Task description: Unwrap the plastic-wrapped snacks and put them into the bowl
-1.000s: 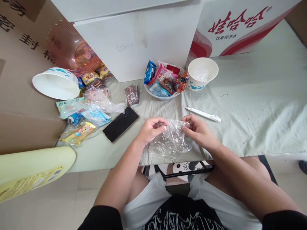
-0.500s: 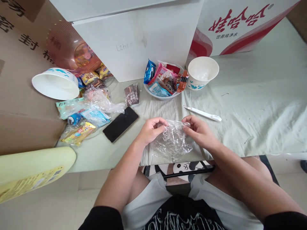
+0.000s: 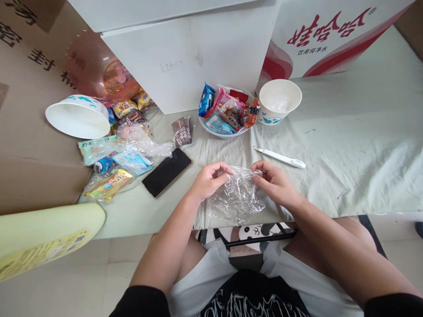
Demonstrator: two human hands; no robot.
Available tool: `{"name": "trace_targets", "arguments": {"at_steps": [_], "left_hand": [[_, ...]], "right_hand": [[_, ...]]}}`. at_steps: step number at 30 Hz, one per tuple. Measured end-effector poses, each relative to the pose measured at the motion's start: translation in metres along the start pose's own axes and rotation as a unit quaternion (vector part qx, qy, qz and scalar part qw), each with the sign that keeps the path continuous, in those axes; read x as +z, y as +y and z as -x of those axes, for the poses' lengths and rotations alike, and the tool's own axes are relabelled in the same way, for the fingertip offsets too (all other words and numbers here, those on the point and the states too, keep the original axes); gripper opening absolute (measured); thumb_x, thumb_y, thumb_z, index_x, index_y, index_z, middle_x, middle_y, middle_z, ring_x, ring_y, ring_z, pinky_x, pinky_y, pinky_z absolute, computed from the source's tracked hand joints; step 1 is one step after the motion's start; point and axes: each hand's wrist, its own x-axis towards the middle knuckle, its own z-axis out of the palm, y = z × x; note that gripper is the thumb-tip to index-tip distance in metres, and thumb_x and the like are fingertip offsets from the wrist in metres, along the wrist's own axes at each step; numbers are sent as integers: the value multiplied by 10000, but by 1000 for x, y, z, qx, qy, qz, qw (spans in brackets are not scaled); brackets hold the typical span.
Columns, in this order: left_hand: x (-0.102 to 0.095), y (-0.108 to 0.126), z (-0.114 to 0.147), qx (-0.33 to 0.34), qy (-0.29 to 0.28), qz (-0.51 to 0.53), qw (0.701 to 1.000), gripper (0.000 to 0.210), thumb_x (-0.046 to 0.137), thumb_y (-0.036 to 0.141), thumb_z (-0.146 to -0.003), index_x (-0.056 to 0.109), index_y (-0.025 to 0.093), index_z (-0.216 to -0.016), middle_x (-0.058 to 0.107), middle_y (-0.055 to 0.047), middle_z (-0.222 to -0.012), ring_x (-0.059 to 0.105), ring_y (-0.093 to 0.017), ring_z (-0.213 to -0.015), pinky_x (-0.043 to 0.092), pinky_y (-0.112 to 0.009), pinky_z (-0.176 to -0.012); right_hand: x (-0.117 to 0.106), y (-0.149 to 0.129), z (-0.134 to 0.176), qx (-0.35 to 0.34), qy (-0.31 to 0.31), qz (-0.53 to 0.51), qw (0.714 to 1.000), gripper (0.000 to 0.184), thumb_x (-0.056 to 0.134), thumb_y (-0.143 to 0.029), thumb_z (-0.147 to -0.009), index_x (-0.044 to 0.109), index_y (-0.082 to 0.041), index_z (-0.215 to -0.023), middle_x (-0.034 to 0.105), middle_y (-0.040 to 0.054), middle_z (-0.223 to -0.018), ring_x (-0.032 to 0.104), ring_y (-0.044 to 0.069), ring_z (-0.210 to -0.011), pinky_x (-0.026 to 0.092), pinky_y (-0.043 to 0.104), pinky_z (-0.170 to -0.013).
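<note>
A crinkled clear plastic bag spreads over the cloth near the table's front edge. My left hand pinches its upper left edge between thumb and fingers. On the opposite side, my right hand is closed on the upper right edge. Beyond my right hand lies a white utility knife, its blade end pointing left. A black phone rests to the left of my left hand. Behind the bag stands a white bowl filled with several wrapped snacks.
A paper bowl stands upright at the back; another paper bowl lies tilted at left, beside a heap of wrapped snacks. One brown snack packet lies apart. Cartons line the back. A pale yellow container juts in at left.
The view has shifted very slightly. Both hands keep their hold on the plastic bag, and nothing else has visibly moved.
</note>
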Motion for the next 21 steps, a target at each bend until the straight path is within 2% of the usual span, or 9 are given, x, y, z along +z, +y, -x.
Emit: {"name": "trace_targets", "arguments": {"at_steps": [5, 9, 11, 14, 16, 18, 21], "left_hand": [[0, -1, 0, 7, 4, 0, 1000, 100, 718, 243, -744, 693, 174, -813, 692, -11, -767, 605, -130, -699, 448, -266, -686], [-1, -4, 0, 50, -7, 20, 999, 90, 726, 246, -743, 681, 181, -785, 689, -17, -780, 600, -128, -705, 453, -264, -671], [0, -6, 0, 84, -17, 26, 996, 81, 725, 245, -749, 676, 183, -763, 696, -26, -801, 615, -137, -741, 468, -269, -687], [0, -9, -2, 87, 9, 30, 996, 82, 724, 224, -747, 668, 186, -794, 711, -31, -818, 651, -149, -778, 493, -271, -701], [0, -11, -4, 71, 50, 51, 995, 177, 738, 200, -718, 654, 192, -873, 724, -24, -851, 674, -149, -791, 504, -262, -701], [-1, -11, -6, 66, 87, 97, 989, 333, 771, 187, -675, 622, 206, -972, 738, -23, -941, 697, -152, -833, 520, -257, -726], [-2, -10, -5, 31, 77, 191, 978, 481, 801, 337, -712, 573, 222, -1120, 729, -71, -1121, 715, -197, -968, 545, -276, -745]], "right_hand": [[2, 2, 0, -15, 1, -12, 1000, 353, 592, -489, -849, 552, -199, -1047, 490, -40, -675, 459, 127, -587, 373, 291, -557], [3, -3, -1, -23, 9, 6, 1000, 563, 700, -504, -763, 505, -199, -1193, 583, -25, -751, 529, 139, -583, 425, 300, -563], [2, -5, -1, -21, -13, 47, 999, 447, 690, -481, -760, 568, -195, -1081, 619, -7, -750, 543, 139, -587, 429, 301, -572], [1, -5, -3, -26, -36, 78, 996, 228, 592, -433, -807, 580, -206, -821, 559, -18, -638, 501, 128, -566, 385, 284, -547], [0, -3, -3, -28, -21, 73, 997, 199, 564, -413, -809, 561, -215, -791, 516, -34, -597, 467, 121, -540, 352, 275, -522], [1, -2, -4, -27, -2, 54, 998, 184, 552, -404, -812, 552, -220, -814, 542, -30, -610, 470, 123, -533, 352, 273, -514], [2, 0, -4, -35, 20, 26, 999, 155, 537, -381, -840, 551, -227, -847, 618, -6, -668, 503, 131, -541, 378, 273, -517]]}}
